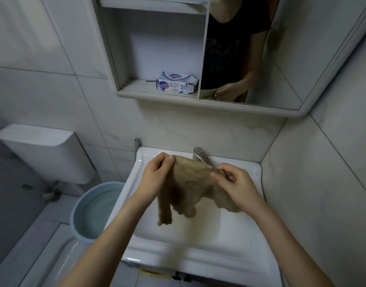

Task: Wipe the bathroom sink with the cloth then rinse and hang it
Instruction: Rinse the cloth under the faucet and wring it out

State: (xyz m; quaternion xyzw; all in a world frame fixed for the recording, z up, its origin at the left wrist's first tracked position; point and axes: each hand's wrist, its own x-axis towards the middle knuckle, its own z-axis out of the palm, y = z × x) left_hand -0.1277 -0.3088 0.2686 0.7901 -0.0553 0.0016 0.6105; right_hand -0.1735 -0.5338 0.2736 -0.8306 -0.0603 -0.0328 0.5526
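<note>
A tan, fluffy cloth (188, 183) hangs spread above the white bathroom sink (198, 251). My left hand (157, 172) pinches its upper left corner. My right hand (233, 183) pinches its upper right corner, close to the chrome faucet (201, 157) at the sink's back edge. The cloth's lower ends dangle over the basin and hide its middle. Whether water runs from the faucet cannot be told.
A blue bucket (95, 210) holding water stands on the floor left of the sink, beside a white toilet cistern (47, 152). Above, a wall cabinet shelf (157, 94) holds a soap box (176, 82); its mirror (250, 59) reflects a person. Tiled wall close on the right.
</note>
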